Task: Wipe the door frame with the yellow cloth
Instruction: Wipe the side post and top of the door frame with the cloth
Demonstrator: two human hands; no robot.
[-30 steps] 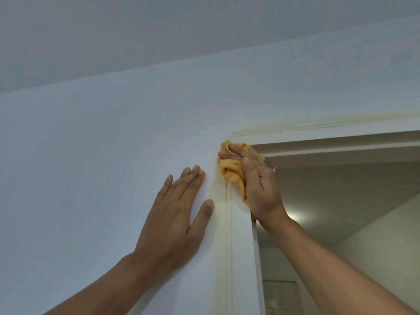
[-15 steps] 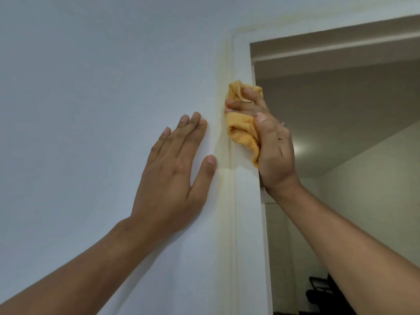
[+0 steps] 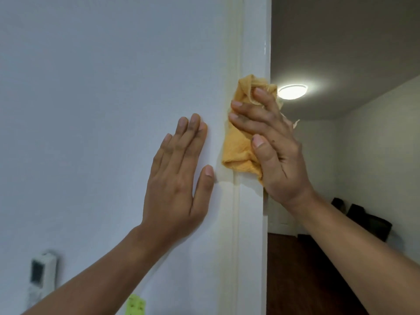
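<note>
1. Far below and to the left of the left fingers, a white remote control [image 3: 42,275] hangs on the wall [image 3: 91,98], blurred at the frame's lower edge.
2. Lower down, beneath the left forearm, a small bright green item [image 3: 136,305] shows against the wall; what it is cannot be told.
3. The left hand [image 3: 179,178] lies flat on the wall, palm against the paint, holding nothing. Its fingers [image 3: 188,137] are stretched out and close together, pointing up, with the thumb spread to the right, its tip just beside the yellowed seam where wall meets trim.
4. Just right of those fingertips stands the white door frame [image 3: 252,42], running upright through the picture, with a faint yellowish stain along its left edge.
5. The yellow cloth [image 3: 237,151] is bunched against the door frame, covering its face and spilling a little over the left seam. Its top fold rises above the right fingers.
6. The right hand [image 3: 275,153] presses the yellow cloth to the door frame, fingers curled across it towards the left and the thumb laid on its lower part.
7. Beyond the right fingers, through the doorway, a lit round ceiling lamp [image 3: 292,91] glows, and dark furniture [image 3: 366,221] stands on a brown floor [image 3: 295,280].
</note>
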